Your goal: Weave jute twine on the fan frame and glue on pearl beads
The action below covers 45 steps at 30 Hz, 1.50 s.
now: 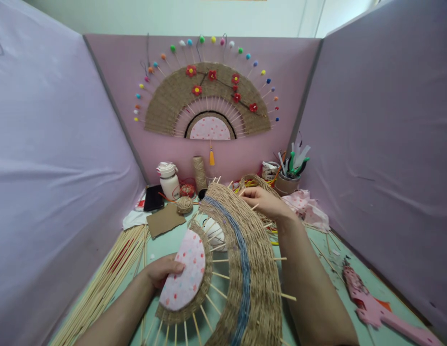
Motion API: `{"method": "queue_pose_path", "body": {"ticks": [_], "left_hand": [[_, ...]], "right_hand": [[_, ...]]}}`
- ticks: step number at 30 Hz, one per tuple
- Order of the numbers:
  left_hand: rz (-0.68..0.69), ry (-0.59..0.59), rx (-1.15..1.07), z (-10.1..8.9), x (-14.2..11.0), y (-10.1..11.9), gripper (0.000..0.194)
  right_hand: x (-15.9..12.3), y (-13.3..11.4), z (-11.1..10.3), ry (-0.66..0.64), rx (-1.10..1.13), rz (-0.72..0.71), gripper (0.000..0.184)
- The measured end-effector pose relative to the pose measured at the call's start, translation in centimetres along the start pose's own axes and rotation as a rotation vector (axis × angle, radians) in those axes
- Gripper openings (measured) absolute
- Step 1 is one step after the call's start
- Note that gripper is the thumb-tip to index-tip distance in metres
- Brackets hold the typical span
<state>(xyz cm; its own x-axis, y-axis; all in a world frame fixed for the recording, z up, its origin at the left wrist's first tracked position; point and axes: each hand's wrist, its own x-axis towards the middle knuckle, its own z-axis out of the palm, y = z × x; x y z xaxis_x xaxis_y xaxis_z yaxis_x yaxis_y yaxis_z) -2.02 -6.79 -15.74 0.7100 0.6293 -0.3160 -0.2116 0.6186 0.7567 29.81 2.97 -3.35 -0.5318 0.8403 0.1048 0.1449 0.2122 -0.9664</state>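
A woven twine fan (pixel 259 254) with a blue band and wooden stick ribs is held tilted in front of me. My left hand (pixel 167 270) grips its pink dotted half-round centre, the thumb on the front face and the other fingers hidden behind. At the upper outer edge, my right hand (pixel 262 202) has its fingertips closed around a protruding stick end (pixel 242 192). Several more stick ends poke out along that rim. Behind the ribs, a white rounded object (pixel 214 234) partly shows.
A finished fan (pixel 165 98) with red flowers and pompoms hangs on the back panel. Long sticks (pixel 101 283) lie left, near cardboard (pixel 165 221), a twine ball (pixel 185 205) and a white bottle (pixel 169 185). A pink glue gun (pixel 381 310) lies right; a tool can (pixel 287 183) stands behind.
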Motion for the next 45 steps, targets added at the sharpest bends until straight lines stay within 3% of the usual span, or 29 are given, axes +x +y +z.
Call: {"method": "queue_pose_path", "body": {"ticks": [10,20,33,45], "left_hand": [[-0.039,-0.036,0.052,0.7,0.3,-0.3,0.036],[-0.098,-0.045,0.067,0.5,0.1,-0.5,0.034],[-0.111,-0.056,0.058,0.7,0.2,-0.6,0.034],[-0.141,-0.059,0.083,0.5,0.4,-0.9,0.037]], "right_hand": [[-0.8,-0.9,-0.3,-0.017,-0.016,-0.008,0.019],[-1.2,0.0,-1.8,-0.068,-0.011,-0.060,0.017],[-0.8,-0.2,-1.9,0.110,-0.075,-0.195,0.011],[-0.5,-0.3,-1.6,0.184,-0.115,-0.256,0.008]]}}
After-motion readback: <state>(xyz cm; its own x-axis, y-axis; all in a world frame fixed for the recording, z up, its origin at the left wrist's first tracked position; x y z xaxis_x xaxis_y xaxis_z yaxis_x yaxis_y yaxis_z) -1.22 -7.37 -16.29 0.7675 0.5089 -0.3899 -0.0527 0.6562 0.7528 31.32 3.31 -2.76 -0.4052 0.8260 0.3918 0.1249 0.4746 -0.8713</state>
